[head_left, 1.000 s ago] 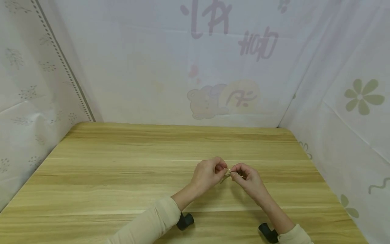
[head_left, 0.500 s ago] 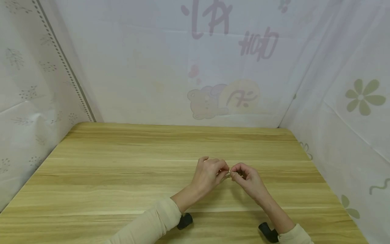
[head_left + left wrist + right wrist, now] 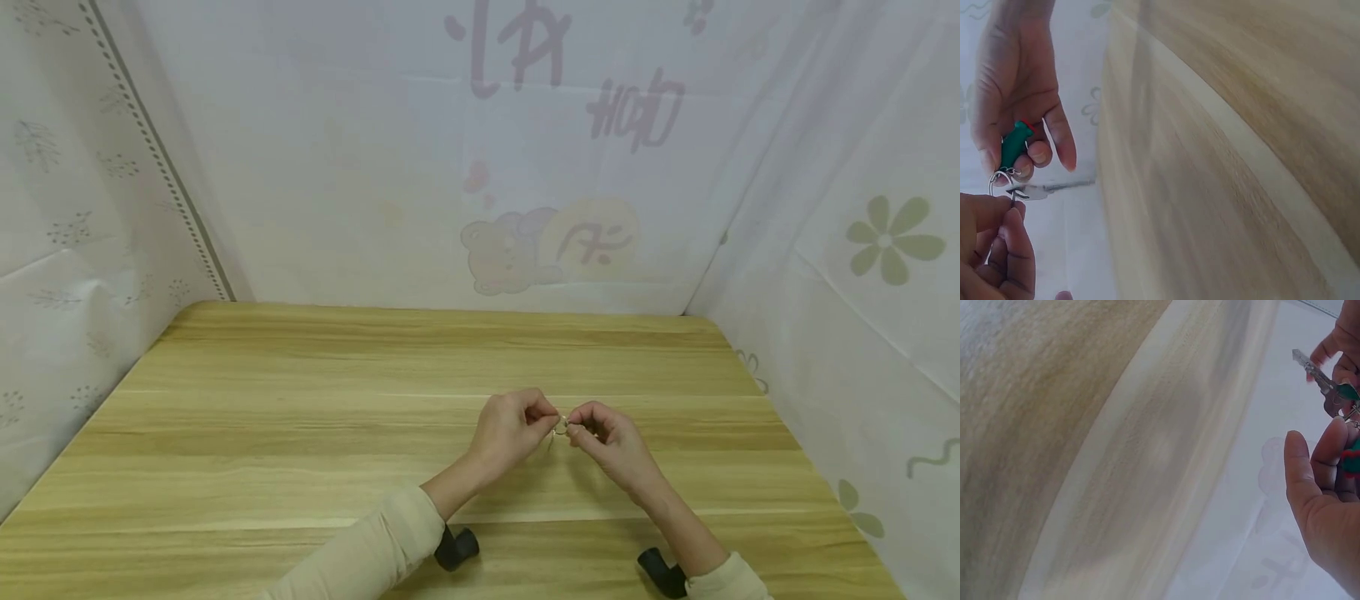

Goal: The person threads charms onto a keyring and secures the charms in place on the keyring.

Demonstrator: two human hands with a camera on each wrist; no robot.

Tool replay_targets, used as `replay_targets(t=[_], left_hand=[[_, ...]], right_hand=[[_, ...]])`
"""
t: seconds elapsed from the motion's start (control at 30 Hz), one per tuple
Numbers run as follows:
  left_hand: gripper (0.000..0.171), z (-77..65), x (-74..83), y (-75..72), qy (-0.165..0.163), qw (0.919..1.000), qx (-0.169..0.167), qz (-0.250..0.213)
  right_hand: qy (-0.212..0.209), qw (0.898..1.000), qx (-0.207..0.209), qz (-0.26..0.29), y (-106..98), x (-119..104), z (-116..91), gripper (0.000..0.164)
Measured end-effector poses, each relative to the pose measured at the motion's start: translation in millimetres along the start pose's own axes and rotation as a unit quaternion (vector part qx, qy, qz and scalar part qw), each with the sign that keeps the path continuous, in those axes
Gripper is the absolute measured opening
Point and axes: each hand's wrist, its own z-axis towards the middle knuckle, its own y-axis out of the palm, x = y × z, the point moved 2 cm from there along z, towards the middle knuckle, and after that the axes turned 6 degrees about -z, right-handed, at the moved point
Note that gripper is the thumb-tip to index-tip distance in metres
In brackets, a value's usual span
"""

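Note:
Above the right half of the wooden table (image 3: 300,467), my two hands meet at a small bunch of metal. The left hand (image 3: 510,429) pinches the silver key ring (image 3: 991,184) between thumb and forefinger. My right hand (image 3: 613,442) holds a green charm with a red edge (image 3: 1014,148), which a short chain joins to the ring. A silver key (image 3: 1036,192) hangs at the ring beside the left fingertips. In the right wrist view the key (image 3: 1315,374) points up and left. Fingers partly hide the ring, so whether the key is threaded on it I cannot tell.
Black camera mounts sit under both wrists, one at the left wrist (image 3: 456,547) and one at the right wrist (image 3: 662,573). A pale printed cloth (image 3: 360,183) stands behind the table and along both sides.
The left hand's outer fingers, raised half a second ago, have folded back down. The key has swung and hangs lower between the hands. My right hand stays nearly still.

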Motion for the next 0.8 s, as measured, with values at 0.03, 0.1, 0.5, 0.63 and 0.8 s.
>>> replay_targets(t=[0.03, 0.1, 0.5, 0.63, 0.8], left_hand=[[0.004, 0.0, 0.3, -0.1, -0.012, 0.9999, 0.0, -0.011], [0.004, 0.0, 0.1, 0.1, -0.033, 0.9988, -0.001, -0.036], [0.006, 0.2, 6.4, 1.1, 0.099, 0.9914, 0.001, 0.085], [0.007, 0.2, 8.5, 0.0, 0.172, 0.9725, 0.036, 0.153], [0.005, 0.3, 8.2, -2.6, 0.125, 0.9847, 0.019, 0.12]], right_hand=[[0.001, 1.0, -0.001, 0.001, 0.0, -0.2, 0.1, 0.011], [0.002, 1.0, -0.002, 0.002, 0.1, -0.7, 0.4, 0.011], [-0.001, 1.0, -0.008, 0.004, 0.6, -3.4, 0.9, 0.008], [-0.004, 1.0, -0.006, 0.002, 1.3, -5.1, 1.0, 0.007], [-0.002, 1.0, -0.007, 0.006, 1.5, -5.2, 0.9, 0.009]])
